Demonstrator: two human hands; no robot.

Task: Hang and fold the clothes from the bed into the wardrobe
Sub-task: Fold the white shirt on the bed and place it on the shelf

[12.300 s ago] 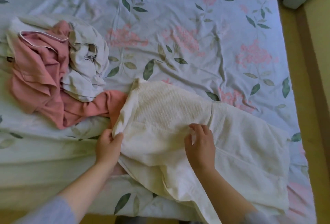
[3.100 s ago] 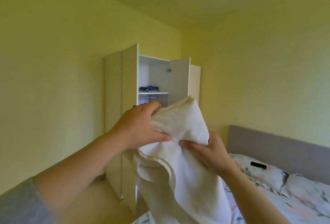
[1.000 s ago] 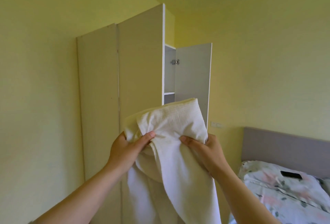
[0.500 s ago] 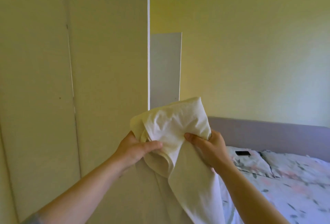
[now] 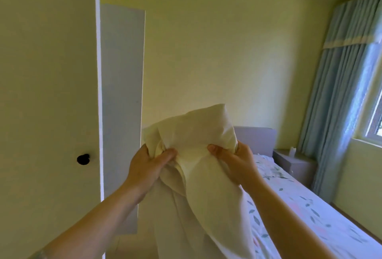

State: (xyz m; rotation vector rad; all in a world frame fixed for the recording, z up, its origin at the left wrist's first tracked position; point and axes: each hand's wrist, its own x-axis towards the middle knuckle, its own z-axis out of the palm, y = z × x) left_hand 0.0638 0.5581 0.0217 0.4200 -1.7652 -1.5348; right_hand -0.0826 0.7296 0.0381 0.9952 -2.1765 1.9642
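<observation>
Two hands gripping cream-white woven cloth garment (image 5: pixel 194 134) in air: left hand (image 5: pixel 147 165) and right hand (image 5: pixel 233 159) pinching bunched upper part, top puffing above thumbs, rest hanging below between forearms. Garment hovering just right of white wardrobe door (image 5: pixel 47 93), before floral-sheeted bed (image 5: pixel 306 213).

Wardrobe door (image 5: pixel 47 93) left, bed (image 5: pixel 310 217) right, garment (image 5: pixel 196 155) between.
</observation>
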